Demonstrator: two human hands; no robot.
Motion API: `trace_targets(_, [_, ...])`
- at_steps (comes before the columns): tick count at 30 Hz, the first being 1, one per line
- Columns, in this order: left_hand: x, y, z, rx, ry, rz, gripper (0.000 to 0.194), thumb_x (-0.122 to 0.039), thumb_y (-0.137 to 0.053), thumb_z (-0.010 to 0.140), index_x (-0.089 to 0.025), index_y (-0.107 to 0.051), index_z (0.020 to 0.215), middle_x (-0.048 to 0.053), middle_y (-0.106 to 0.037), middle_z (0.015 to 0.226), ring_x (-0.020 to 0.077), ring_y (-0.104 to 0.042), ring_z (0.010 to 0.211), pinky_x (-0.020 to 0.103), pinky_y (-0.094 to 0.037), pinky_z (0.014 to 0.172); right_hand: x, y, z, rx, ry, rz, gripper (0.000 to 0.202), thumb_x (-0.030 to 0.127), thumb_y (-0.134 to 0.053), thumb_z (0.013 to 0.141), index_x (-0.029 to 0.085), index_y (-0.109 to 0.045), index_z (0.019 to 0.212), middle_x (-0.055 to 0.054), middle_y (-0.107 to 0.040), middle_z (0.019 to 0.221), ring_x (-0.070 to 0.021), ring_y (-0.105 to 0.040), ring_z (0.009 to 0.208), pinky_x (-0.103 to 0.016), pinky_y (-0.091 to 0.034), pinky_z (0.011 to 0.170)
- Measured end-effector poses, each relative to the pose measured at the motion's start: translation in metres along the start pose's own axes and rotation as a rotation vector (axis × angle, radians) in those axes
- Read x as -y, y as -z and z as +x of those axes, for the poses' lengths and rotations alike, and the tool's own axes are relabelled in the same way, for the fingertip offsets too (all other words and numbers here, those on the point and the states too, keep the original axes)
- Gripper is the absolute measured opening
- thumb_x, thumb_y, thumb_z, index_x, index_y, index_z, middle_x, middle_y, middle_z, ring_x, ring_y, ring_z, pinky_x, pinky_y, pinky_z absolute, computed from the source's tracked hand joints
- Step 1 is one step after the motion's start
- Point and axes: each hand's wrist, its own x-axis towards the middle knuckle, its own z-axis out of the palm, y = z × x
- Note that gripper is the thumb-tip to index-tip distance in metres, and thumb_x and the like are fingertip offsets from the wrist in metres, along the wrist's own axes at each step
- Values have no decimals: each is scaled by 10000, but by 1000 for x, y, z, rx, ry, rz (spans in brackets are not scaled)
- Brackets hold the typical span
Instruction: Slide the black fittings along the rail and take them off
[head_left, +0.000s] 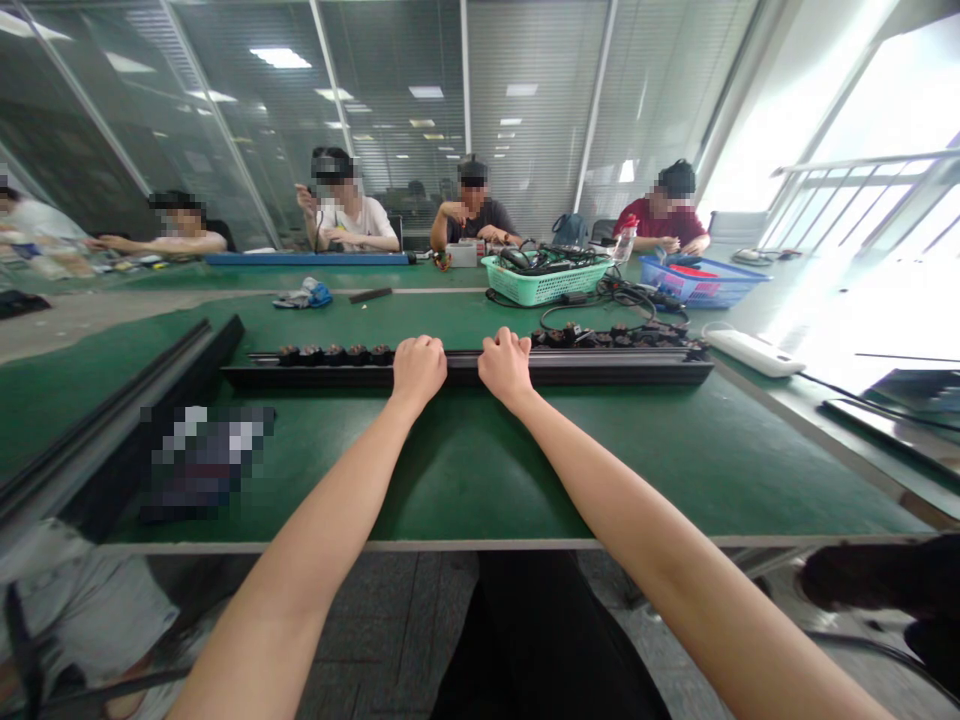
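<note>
A long black channel-shaped profile (600,374) lies across the green table in front of me. Along its far side runs a row of small black socket-like modules (330,355), with more of them (622,336) behind its right half. My left hand (420,372) is closed over the middle of the profile, fingers curled down on the far side. Just to the right, with a small gap between, my right hand (507,366) is closed on it the same way. Both sets of fingertips are hidden behind the knuckles.
Another long dark profile (157,430) lies slantwise at left, beside a blurred dark item (214,460). Farther back are a green basket (547,285) of cables, a blue basket (697,285), a white power strip (754,352) and gloves (304,294). Several people sit across the table.
</note>
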Motion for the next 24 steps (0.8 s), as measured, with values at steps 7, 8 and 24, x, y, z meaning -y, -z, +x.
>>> trace_targets(7, [-1, 1, -1, -6, -3, 21, 351, -167, -389, 1008, -135, -738, 1029, 170, -735, 1069, 327, -669, 1033, 443, -456, 937, 0, 0, 0, 1, 3, -6, 319, 143, -439, 992, 117, -740, 1092, -199, -597, 1173, -319, -547, 1078, -452, -345, 974])
trace_targets(8, [-1, 1, -1, -7, -5, 27, 357, -166, -385, 1008, -134, -740, 1029, 170, -736, 1068, 328, -669, 1033, 446, -457, 941, 0, 0, 0, -1, 0, -7, 318, 143, -440, 991, 116, -741, 1092, -200, -598, 1172, -319, -548, 1079, -452, -346, 977])
trace_targets(24, [0, 0, -2, -35, 19, -13, 385, -164, -383, 988, -132, -756, 1080, 192, -730, 1092, 339, -647, 1099, 476, -435, 1009, -3, -1, 1, -27, -23, 5, 299, 138, -454, 975, 114, -739, 1063, -206, -606, 1149, -315, -555, 1066, -447, -361, 970])
